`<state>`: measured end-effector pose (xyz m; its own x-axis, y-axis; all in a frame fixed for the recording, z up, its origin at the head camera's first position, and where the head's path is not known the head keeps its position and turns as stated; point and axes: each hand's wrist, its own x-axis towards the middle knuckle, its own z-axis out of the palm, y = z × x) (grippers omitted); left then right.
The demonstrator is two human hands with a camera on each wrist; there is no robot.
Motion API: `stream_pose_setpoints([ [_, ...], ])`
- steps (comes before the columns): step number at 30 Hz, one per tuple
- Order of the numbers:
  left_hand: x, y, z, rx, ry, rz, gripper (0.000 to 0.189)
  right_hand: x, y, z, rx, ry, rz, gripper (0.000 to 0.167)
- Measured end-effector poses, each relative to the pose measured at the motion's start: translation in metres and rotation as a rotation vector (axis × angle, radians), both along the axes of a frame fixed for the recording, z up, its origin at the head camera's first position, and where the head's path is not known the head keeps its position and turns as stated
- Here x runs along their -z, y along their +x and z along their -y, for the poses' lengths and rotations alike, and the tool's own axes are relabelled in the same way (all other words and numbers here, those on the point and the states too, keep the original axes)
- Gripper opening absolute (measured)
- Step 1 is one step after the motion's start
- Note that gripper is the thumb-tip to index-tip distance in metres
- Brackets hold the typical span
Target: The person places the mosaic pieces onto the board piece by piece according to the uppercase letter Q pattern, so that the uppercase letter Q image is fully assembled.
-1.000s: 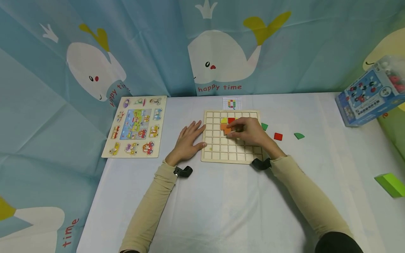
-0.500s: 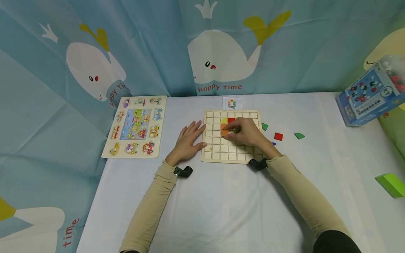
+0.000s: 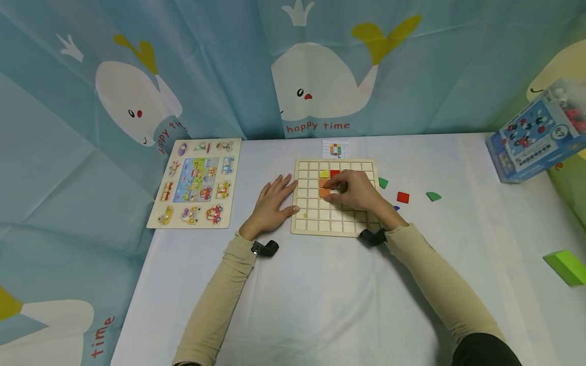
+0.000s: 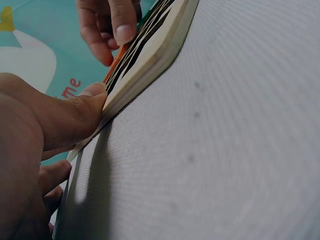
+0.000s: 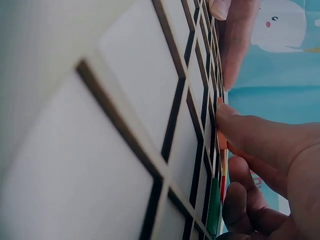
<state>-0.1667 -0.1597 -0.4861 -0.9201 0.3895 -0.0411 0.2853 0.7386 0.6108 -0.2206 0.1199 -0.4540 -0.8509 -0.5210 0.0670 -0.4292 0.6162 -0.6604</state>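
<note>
My left hand (image 3: 271, 206) lies at the left edge of the wooden grid board (image 3: 311, 227), fingers straight and spread. Its thumb (image 4: 85, 110) rests on the board's edge. My right hand (image 3: 358, 190) is over the board, thumb and forefinger on an orange square tile (image 3: 324, 193) that sits in a cell. Another orange tile (image 3: 323, 183) is directly above it. At the top of this group are a yellow tile (image 3: 324, 174) and a red tile (image 3: 335, 173). A green tile (image 5: 214, 207) shows under my right fingers. My right hand hides part of the grid.
A pattern card (image 3: 335, 149) lies behind the board. On the right are green pieces (image 3: 433, 196), a red square (image 3: 403, 197) and a partly hidden blue piece (image 3: 397, 207). A picture puzzle (image 3: 194, 184) lies left. A blue box (image 3: 535, 134) and a green block (image 3: 566, 268) stand far right.
The lower orange tile was skewed and now sits square in its cell below the other. My right hand shifted slightly left, exposing the blue piece. My left hand stayed still.
</note>
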Motion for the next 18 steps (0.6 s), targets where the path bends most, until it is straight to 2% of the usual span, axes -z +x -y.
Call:
stream_pose_setpoints([
  [8,-0.0006,0.0008,0.0001,0.002,0.000,-0.009,0.074,0.0003,0.0011,0.0007,-0.001,0.005,-0.006,0.021],
  [18,0.0003,0.0001,0.0008,0.005,0.008,-0.009,0.074,-0.0033,0.0017,0.0016,-0.013,0.012,-0.003,0.021],
])
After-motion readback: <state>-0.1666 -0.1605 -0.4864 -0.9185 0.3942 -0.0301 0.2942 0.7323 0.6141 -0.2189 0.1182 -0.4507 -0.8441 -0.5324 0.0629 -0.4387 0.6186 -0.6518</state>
